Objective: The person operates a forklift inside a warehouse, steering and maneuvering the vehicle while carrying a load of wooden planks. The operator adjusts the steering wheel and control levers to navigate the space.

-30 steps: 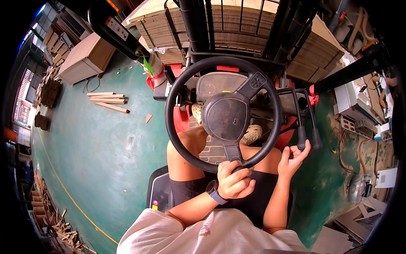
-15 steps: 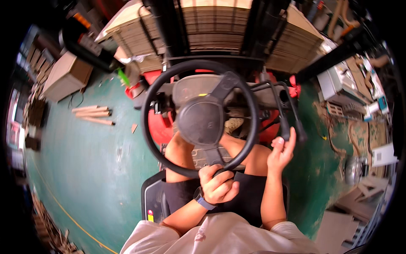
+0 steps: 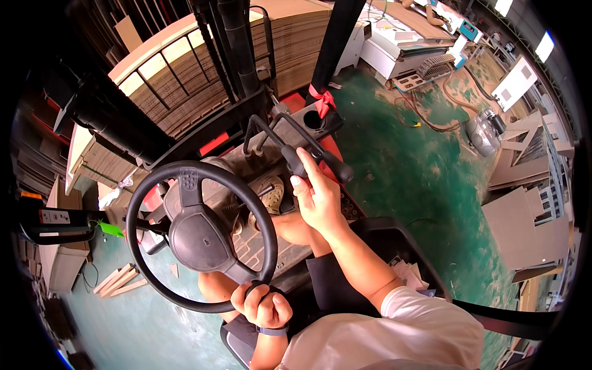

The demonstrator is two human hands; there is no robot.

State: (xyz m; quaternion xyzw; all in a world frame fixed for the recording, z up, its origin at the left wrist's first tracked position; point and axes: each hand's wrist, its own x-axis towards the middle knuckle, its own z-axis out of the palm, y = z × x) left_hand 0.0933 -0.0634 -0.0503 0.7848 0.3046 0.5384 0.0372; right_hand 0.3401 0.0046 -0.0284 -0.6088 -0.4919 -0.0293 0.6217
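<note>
At the lower rim of a black steering wheel (image 3: 140,271), my left hand (image 3: 262,306) is closed around a dark spinner knob, partly hidden by my fingers. A watch with a blue-grey band is on that wrist. My right hand (image 3: 320,200) reaches forward to a bent black control lever (image 3: 290,157). The tip of its grip lies between my thumb and stretched forefinger; my other fingers are largely hidden. Just right of it is a second control lever (image 3: 333,165), apart from my thumb.
Beyond the forklift's mast (image 3: 237,55) stands a tall stack of brown boards (image 3: 296,46). Wood strips (image 3: 117,280) lie on the green floor at left. To the right are a silver motor-like machine (image 3: 486,132), hoses and leaning panels (image 3: 524,225).
The view has swung to the right, so the wheel and mast appear farther left and more floor shows at right. Both hands keep their places on the knob and lever.
</note>
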